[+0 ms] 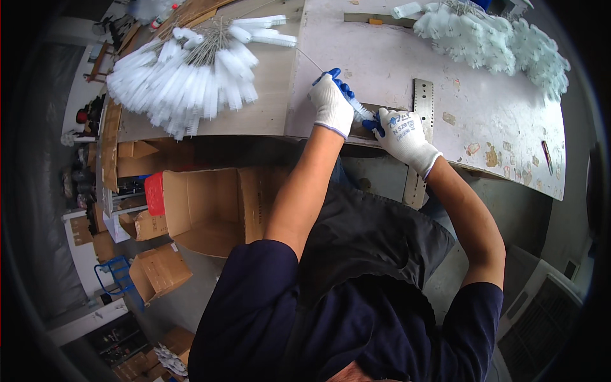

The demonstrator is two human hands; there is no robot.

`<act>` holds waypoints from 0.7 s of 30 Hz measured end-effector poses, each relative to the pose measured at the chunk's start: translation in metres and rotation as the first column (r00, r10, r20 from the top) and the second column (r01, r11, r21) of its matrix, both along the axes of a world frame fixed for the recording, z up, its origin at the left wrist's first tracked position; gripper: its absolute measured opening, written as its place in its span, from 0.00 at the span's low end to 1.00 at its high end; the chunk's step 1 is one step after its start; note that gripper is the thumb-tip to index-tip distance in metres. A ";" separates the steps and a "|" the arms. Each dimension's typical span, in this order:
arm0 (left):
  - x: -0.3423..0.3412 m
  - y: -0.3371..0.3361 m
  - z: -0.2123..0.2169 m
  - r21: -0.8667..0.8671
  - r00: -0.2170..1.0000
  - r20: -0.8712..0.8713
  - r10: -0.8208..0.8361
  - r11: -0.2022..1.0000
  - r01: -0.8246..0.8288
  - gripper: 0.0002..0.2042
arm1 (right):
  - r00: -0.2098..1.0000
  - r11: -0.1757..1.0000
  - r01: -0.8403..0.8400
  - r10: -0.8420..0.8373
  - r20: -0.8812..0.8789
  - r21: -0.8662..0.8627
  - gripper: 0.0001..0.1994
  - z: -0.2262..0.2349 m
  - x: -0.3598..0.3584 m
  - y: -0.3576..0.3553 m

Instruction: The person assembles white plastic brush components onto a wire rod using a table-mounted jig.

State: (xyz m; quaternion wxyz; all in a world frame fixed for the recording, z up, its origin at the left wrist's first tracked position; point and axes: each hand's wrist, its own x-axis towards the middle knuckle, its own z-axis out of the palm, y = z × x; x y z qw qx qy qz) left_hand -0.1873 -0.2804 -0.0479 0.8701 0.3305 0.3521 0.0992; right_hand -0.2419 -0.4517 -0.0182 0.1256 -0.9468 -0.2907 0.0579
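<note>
Between my two gloved hands is a tube brush with white bristles, and its thin wire handle runs up and to the left past my fingers. My left hand, in a white glove with blue-coated fingers, is closed around the brush near the wire end. At the bristle end, the blue fingers of my right hand pinch the tip, partly hidden by the glove. Both hands are just over the table's near edge. A perforated metal strip lies on the table beside my right hand.
A fanned heap of white brushes covers the table's left part. Another pile of bristly white brushes sits at the far right. A slim pen-like tool lies near the right edge. An open cardboard box stands below the table, left of my arm.
</note>
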 end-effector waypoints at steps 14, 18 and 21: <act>0.031 -0.036 0.022 0.470 0.837 -0.189 -0.513 0.701 0.536 0.08 | 0.989 0.993 0.037 -0.052 0.140 0.109 0.15 -0.014 -0.002 0.012; 0.032 0.024 0.017 0.799 0.748 -0.334 -0.574 0.248 0.547 0.13 | 0.965 0.995 -0.026 -0.001 0.264 0.097 0.13 -0.025 -0.001 0.008; 0.057 0.112 0.008 0.979 0.940 -0.167 -0.297 0.064 0.194 0.13 | 0.942 0.985 -0.121 0.074 0.326 0.125 0.11 -0.016 0.001 0.017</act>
